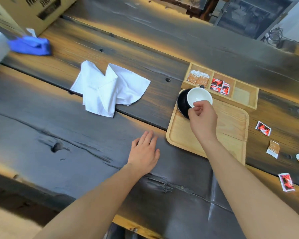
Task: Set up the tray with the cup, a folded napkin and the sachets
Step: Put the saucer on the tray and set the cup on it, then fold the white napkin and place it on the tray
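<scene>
A long, dark, weathered wooden counter with amber grain fills the room's foreground, and a cardboard box sits at its far left corner. The right hand's fingers pinch the near rim of the white-lined, black-outside ceramic cup, which tilts on a black saucer at the far left corner of the pale wooden tray. The right hand arches above the tray. The left hand lies flat on the counter, fingers spread, holding nothing. The crumpled white cloth napkin, not yet folded, lies up and to the left of that hand, its long side running left to right; the left hand is plainly the nearer one. Loose sachets lie scattered right of the tray, closer to the right arm. A wooden three-compartment box behind the tray holds more.
</scene>
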A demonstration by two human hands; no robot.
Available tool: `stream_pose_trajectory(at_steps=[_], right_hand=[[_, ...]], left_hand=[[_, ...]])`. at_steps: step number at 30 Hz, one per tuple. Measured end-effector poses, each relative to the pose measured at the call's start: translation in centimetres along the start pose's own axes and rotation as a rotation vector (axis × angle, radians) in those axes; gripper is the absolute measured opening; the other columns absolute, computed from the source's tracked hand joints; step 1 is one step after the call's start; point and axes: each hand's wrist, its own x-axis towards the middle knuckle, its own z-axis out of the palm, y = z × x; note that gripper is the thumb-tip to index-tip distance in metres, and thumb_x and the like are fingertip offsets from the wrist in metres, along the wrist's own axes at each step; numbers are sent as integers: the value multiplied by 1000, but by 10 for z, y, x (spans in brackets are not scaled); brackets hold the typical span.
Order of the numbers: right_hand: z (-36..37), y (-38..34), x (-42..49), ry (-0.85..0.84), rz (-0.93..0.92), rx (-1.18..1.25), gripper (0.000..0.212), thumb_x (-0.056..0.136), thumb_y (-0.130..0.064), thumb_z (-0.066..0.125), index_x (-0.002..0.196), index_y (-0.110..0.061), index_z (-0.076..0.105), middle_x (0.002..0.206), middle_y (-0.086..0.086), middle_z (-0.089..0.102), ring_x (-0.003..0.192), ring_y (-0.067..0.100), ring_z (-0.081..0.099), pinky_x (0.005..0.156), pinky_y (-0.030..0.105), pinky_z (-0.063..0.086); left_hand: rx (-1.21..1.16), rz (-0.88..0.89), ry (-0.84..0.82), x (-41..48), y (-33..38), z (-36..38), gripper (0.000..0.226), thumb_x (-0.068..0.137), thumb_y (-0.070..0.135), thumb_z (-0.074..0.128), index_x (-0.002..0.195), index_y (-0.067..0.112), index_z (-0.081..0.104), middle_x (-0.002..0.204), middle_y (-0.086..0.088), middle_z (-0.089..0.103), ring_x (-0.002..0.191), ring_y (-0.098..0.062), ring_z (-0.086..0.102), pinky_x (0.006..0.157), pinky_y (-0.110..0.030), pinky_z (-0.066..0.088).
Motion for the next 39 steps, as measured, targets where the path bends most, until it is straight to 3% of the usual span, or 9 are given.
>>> stream_pose_trajectory(at_steps=[5, 9, 13, 20, 24, 26, 29, 33, 39], right_hand=[[71, -39, -18, -318, -254, -203, 22, 92, -9, 59, 112, -12, 67, 109, 3, 65, 91, 17, 61, 87, 37, 52], [128, -67, -18, -462, -361, -405, 27, 95, -15, 56, 120, -15, 65, 123, 4, 64, 114, 25, 58, 94, 41, 50], [169, -85, -15, -494, -378, -515, 26, 95, -8, 52, 118, -12, 63, 122, 7, 61, 116, 29, 53, 89, 45, 51], [205, -84, -6, -486, -405, -740, 23, 88, 0, 56, 107, -12, 60, 113, 6, 56, 108, 30, 50, 72, 37, 45], [211, -78, -5, -433, -410, -758, 15, 89, 0, 57, 97, -12, 60, 105, 5, 55, 99, 28, 49, 66, 35, 35], [209, -78, -5, -422, -434, -751, 11, 91, -3, 56, 94, -13, 59, 102, 4, 55, 96, 28, 48, 66, 35, 34], [197, -84, -8, -425, -494, -705, 12, 95, -6, 53, 91, -16, 58, 97, 2, 58, 94, 27, 46, 70, 38, 42], [160, -102, -14, -344, -544, -676, 13, 98, -10, 54, 87, -16, 55, 85, 2, 61, 86, 27, 47, 62, 38, 39], [69, -119, -42, -253, -449, -502, 15, 104, -19, 49, 98, -10, 59, 95, 8, 61, 80, 33, 56, 67, 46, 48]], left_hand=[[-57, -112, 195, 9, -62, -67, 29, 90, 28, 55, 111, 10, 64, 110, -10, 63, 106, -34, 57, 85, -46, 46], [-173, -343, 345, 26, -121, -103, 26, 89, 22, 64, 106, 3, 59, 105, -17, 59, 101, -39, 53, 86, -49, 46], [-474, -565, 472, 55, -153, -118, 36, 91, 24, 63, 114, -1, 53, 114, -21, 55, 107, -39, 51, 94, -47, 43], [-335, -360, 310, 118, -181, -136, 55, 97, 26, 50, 148, 8, 39, 144, -14, 53, 130, -38, 44, 104, -49, 37], [-165, -376, 164, 143, -191, -142, 39, 98, 28, 47, 133, 13, 53, 118, -11, 66, 116, -37, 50, 90, -47, 37], [-117, -343, 175, 145, -195, -145, 20, 98, 23, 45, 103, 12, 61, 98, -11, 65, 102, -37, 55, 81, -44, 35], [-156, -278, 214, 140, -200, -160, 26, 98, 18, 45, 72, 13, 44, 77, -9, 55, 81, -36, 56, 69, -40, 36], [-269, -169, 305, 123, -209, -209, 19, 99, 16, 49, 86, 6, 59, 82, -7, 55, 77, -33, 54, 63, -38, 38], [-138, 33, 429, 93, -190, -305, 19, 99, 17, 51, 101, 6, 66, 97, -15, 63, 89, -38, 58, 71, -43, 45]])
